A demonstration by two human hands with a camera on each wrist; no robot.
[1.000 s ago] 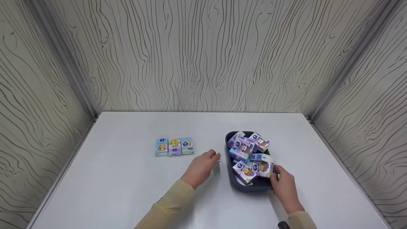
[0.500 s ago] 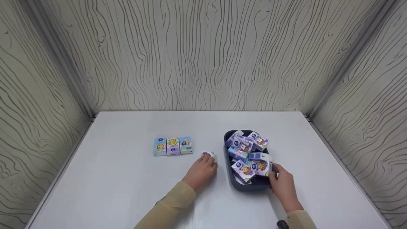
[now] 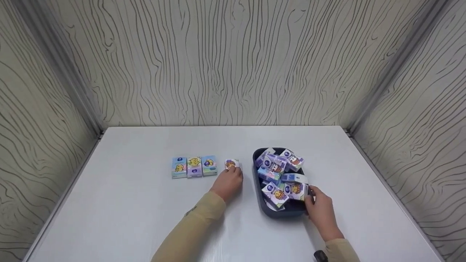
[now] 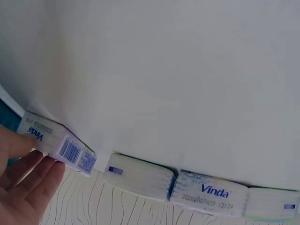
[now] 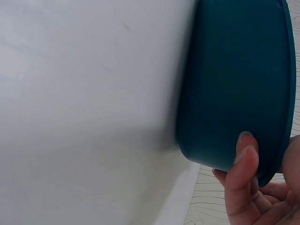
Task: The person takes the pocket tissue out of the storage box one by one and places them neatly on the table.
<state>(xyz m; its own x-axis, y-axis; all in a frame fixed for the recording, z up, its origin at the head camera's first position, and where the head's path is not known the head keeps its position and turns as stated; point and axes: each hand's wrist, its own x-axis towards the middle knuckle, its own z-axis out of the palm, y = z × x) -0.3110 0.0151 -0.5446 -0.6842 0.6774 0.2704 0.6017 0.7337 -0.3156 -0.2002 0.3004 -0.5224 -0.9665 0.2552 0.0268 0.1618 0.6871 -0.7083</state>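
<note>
My left hand point(image 3: 227, 183) pinches a white and purple pack of pocket tissues point(image 3: 232, 163) between thumb and fingers. The left wrist view shows the barcode on this tissue pack point(image 4: 70, 151). Left of it, three more packs lie side by side in a row, a purple one point(image 3: 194, 167) between two blue ones. Farther right stands a dark blue plastic basket point(image 3: 284, 214), heaped with tissue packs point(image 3: 277, 194). My right hand point(image 3: 322, 211) grips the basket's right rim near its front corner, fingers against the outer wall in the right wrist view.
The white table point(image 3: 145, 218) runs back to a wood-grain patterned wall point(image 3: 218, 65). Similar panels close in the left and right sides. Some packs in the basket stick up above its rim.
My left hand has carried the tissue pack left from beside the basket, then forward toward the right end of the row. The right hand keeps its grip on the basket.
</note>
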